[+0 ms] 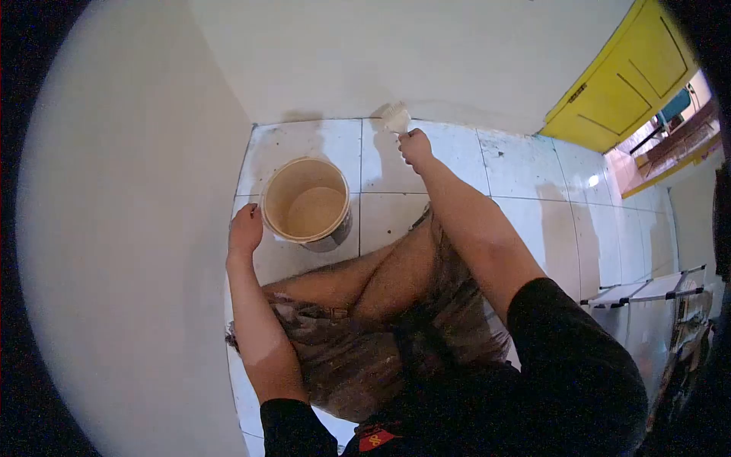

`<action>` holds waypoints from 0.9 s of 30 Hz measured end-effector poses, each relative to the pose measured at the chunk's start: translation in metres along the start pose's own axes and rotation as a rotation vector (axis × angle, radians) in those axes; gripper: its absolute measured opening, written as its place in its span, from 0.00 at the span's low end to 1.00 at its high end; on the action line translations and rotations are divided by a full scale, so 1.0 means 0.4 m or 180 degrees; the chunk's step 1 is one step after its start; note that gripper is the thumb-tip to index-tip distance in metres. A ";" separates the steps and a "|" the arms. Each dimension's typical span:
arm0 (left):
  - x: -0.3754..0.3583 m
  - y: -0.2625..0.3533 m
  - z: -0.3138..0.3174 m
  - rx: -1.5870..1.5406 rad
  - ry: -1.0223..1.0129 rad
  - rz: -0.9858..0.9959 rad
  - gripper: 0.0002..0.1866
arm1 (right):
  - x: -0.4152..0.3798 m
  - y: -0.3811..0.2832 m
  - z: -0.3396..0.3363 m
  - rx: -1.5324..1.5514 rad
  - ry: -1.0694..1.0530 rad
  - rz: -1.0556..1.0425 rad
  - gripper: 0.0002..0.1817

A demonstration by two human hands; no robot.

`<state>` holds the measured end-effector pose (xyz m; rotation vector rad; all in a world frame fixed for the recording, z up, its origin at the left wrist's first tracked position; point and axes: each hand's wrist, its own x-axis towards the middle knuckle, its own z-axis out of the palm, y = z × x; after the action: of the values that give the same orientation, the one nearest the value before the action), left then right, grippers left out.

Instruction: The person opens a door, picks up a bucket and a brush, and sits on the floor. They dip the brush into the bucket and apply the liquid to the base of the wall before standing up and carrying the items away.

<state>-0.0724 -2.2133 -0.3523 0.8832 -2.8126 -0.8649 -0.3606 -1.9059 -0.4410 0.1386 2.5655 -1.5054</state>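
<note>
A paintbrush with wide, pale paint-coated bristles is held by its handle in my right hand. Its bristles are at the foot of the white wall, just above the floor; whether they touch the wall is hard to tell. On the tiles to the left stands an upright round bucket with cream-coloured paint inside. My left hand is at the bucket's left rim with its fingers curled closed against it. Part of that grip is hidden.
White walls meet in a corner behind the bucket. Smudges mark the pale floor tiles. A yellow door stands ajar at the upper right. A rack with black joints is at the lower right. My bent legs lie close to the bucket.
</note>
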 end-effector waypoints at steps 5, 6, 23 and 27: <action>-0.002 0.000 0.017 0.0045 -0.0069 -0.0014 0.16 | -0.008 0.009 -0.015 -0.0740 0.0652 0.0134 0.16; 0.000 0.004 0.017 0.0057 -0.0084 -0.0006 0.16 | -0.004 0.006 -0.016 -0.0645 0.0742 0.0375 0.17; 0.001 0.064 -0.038 0.0070 -0.0602 -0.0218 0.15 | 0.089 0.052 0.063 -0.0198 0.1489 0.0850 0.20; 0.003 0.050 -0.036 0.0093 -0.0590 -0.0213 0.15 | 0.104 0.045 0.086 -0.0345 0.1538 0.0620 0.20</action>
<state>-0.0802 -2.2077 -0.3297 0.9532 -2.9747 -0.9645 -0.3951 -1.9270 -0.4807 0.8032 2.8737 -1.3905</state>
